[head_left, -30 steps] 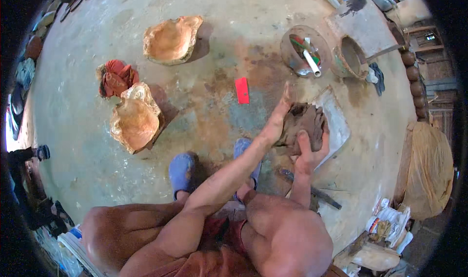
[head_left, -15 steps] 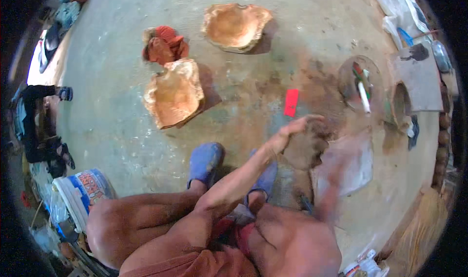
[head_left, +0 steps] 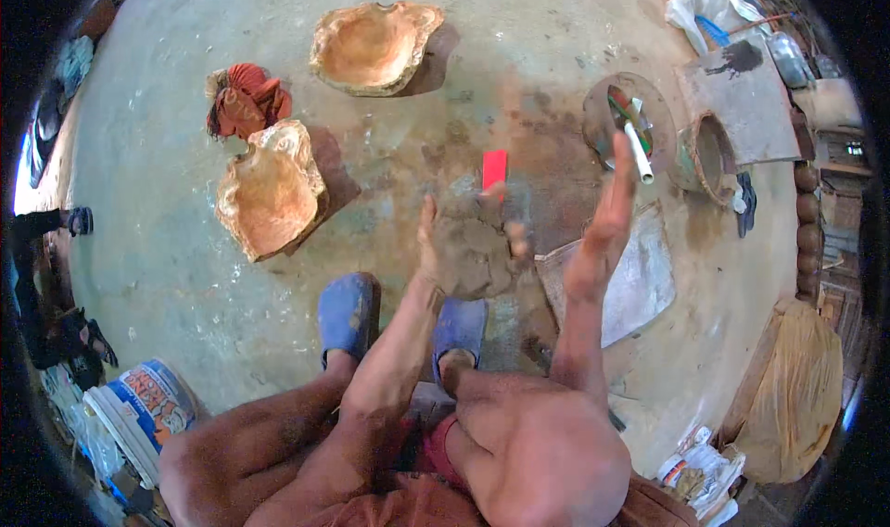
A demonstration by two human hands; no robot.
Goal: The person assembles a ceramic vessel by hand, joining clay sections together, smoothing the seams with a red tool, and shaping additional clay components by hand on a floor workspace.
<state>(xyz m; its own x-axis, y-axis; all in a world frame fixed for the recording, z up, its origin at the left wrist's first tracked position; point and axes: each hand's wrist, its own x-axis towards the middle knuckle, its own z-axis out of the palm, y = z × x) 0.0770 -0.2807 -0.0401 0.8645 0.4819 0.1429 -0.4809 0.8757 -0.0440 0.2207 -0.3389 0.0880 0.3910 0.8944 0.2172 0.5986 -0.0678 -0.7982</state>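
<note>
— What has been moved since the earlier frame?
— The right hand (head_left: pixel 603 230) has been taken off the clay lump (head_left: pixel 471 258), which was held between 2 hands 1 second ago. The lump has been brought leftward too, from beside the right shoe (head_left: pixel 461 328) to a spot beyond its toe in the view.
— How is the lump held now?
— It is cradled in the left hand (head_left: pixel 427 263): the thumb is set along its left side, and fingertips are seen at its right edge. The palm is hidden, so the firmness of the hold cannot be told.
— And the right hand?
— It is held open, apart from the lump, with the fingers stretched away from the body. It is seen nearly edge-on, so how widely they are spread cannot be told. A pale sheet (head_left: pixel 644 272) is partly hidden behind it.
— What else is seen on the floor?
— A red card (head_left: pixel 496 167) is overlapped at its lower end by a fingertip. To the left, 2 shell-shaped bowls (head_left: pixel 269 198) are set down, with a reddish cloth bundle (head_left: pixel 252 96) by the nearer. To the right, a white tube (head_left: pixel 638 152) is rested on a round dish (head_left: pixel 655 110), beside a pot (head_left: pixel 714 156).
</note>
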